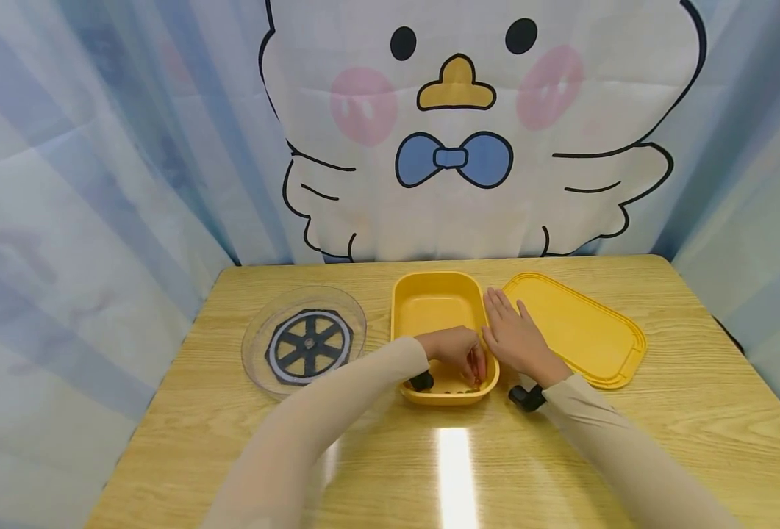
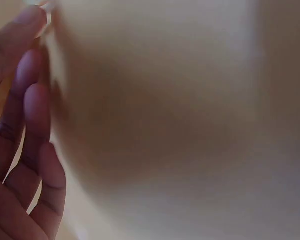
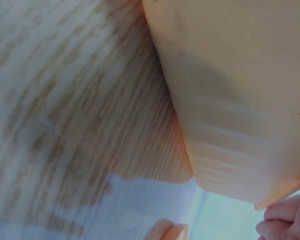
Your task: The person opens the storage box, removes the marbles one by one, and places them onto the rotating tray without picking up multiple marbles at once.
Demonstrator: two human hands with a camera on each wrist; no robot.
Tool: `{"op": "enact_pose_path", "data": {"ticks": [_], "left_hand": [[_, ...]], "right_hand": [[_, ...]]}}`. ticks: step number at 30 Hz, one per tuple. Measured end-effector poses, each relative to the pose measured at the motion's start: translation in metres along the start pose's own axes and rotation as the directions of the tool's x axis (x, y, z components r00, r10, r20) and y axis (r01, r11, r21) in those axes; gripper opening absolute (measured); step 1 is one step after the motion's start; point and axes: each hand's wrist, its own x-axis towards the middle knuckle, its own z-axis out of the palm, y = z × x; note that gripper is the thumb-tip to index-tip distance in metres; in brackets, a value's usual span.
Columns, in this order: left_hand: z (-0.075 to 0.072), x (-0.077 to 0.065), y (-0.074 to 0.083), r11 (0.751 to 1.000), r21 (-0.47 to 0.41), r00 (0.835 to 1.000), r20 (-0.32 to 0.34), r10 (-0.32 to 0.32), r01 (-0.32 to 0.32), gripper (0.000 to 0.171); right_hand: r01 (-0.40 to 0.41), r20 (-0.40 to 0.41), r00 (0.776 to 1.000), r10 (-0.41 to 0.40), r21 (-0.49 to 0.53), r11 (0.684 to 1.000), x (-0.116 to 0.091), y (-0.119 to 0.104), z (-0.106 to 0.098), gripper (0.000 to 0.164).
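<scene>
Yellow flat plastic lid [image 1: 575, 330] is off, beyond the straight-fingered right hand [image 1: 515, 339] at the yellow rectangular plastic box [image 1: 432, 308]. Inside, left hand [image 1: 454, 348] apparently pinches a tiny reddish piece [image 1: 477, 381]; small dark pieces [image 1: 448, 392] remain beside it.

Head view from above, facing down-forward over table [image 1: 165, 448], left-wrist view close inside box [image 1: 439, 305], right-wrist view low outside it, head and right sharing box.

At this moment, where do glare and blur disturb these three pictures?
Head: a white glare strip lies on the wooden table in front of the yellow container; left wrist: the broad pale surface is blurred, while the left hand looks sharper; right wrist: pale glare washes over the lower table.
</scene>
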Motion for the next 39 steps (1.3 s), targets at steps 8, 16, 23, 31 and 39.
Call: {"op": "enact_pose_path", "data": {"ticks": [8,16,23,31,39], "left_hand": [[0.004,-0.004,-0.005,0.999,-0.033,1.0,-0.03,0.002,-0.003,0.009],[-0.001,-0.01,-0.009,0.996,0.069,0.99,-0.137,-0.044,0.054,0.009],[-0.002,-0.01,-0.01,0.989,0.103,0.976,-0.197,-0.088,0.11,0.008],[-0.002,-0.01,-0.009,0.987,0.083,0.971,-0.207,-0.119,0.139,0.007],[-0.006,-0.013,-0.01,0.984,0.116,0.973,-0.205,-0.107,0.133,0.008]], "right_hand": [[-0.001,-0.012,1.0,0.001,-0.021,1.0,0.001,0.0,0.0,0.06],[-0.005,-0.017,1.0,0.004,-0.024,1.0,0.002,0.002,0.003,0.06],[-0.007,0.008,1.0,0.008,-0.048,0.999,0.001,0.001,0.001,0.061],[0.02,-0.008,1.0,-0.021,-0.083,0.996,-0.006,-0.003,-0.004,0.061],[0.014,-0.033,0.999,-0.016,-0.071,0.997,-0.01,-0.005,0.002,0.058]]}}
